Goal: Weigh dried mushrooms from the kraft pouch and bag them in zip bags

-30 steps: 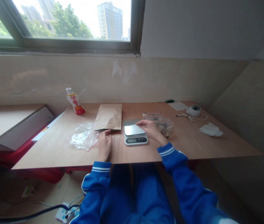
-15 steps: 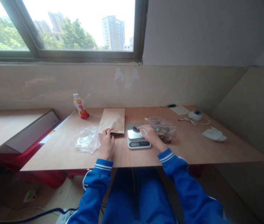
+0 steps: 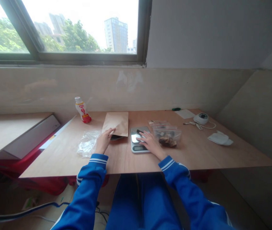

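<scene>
Under everything we see the desk (image 3: 198, 156). The paper bag (image 3: 116, 123) lies on it, its dark near mouth gaping more than half a second ago. Our left grip (image 3: 103, 140) has shifted leftward onto that mouth, fingers partly spread; we cannot tell whether they pinch the edge. Its wrist now overlaps the clear bags (image 3: 85, 143) at the left. The scale (image 3: 134, 135) sits between both bare hands; over it our right grip (image 3: 151, 144) has opened from bunched to spread fingers, holding nothing we can make out and hiding the scale's buttons. Just right of it stand the zip bags (image 3: 168, 140), the front one with brown pieces inside. Farther off, we have the bottle (image 3: 83, 110) at far left and the camera (image 3: 200, 118) at far right, near a white cloth (image 3: 220, 138). Smallest, a dark piece (image 3: 139, 131) lies on the scale's plate by our right fingertips.
</scene>
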The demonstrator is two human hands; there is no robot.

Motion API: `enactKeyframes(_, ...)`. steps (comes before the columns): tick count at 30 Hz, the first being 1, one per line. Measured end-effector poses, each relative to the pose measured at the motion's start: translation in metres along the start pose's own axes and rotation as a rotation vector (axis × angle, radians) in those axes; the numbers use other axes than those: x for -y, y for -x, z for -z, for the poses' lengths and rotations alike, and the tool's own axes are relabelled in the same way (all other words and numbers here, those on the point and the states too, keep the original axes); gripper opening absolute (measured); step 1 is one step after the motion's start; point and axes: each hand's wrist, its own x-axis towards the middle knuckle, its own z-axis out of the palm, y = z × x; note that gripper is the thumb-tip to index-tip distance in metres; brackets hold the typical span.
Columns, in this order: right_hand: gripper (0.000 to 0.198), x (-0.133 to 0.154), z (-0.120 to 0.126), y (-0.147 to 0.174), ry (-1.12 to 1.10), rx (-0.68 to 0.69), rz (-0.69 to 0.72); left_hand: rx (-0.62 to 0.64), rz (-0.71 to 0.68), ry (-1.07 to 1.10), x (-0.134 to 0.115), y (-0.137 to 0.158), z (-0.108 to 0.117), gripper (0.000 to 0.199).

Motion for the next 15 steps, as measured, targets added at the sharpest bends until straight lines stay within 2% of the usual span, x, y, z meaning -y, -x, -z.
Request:
enactKeyframes(5,0.029,0.008,0.007,-0.007,-0.066,-0.045,-0.009,-0.033,0.050,-0.079,-0.012,-0.003,0.020,0.032)
enactKeyframes(9,0.032,0.052,0.023,-0.025,-0.292,-0.162,0.104,-0.091,0.057,-0.142,-0.027,-0.005,0.035,0.032)
enactKeyframes(12,0.035,0.091,0.024,-0.045,-0.311,-0.078,0.260,-0.108,0.071,-0.115,-0.037,-0.003,0.042,0.030)
enactKeyframes(13,0.037,0.101,0.021,-0.052,-0.256,-0.029,0.275,-0.121,0.084,-0.095,-0.040,-0.002,0.043,0.030)
enactKeyframes(15,0.039,0.115,0.008,-0.067,-0.155,0.048,0.216,-0.155,0.114,-0.066,-0.044,0.001,0.045,0.029)
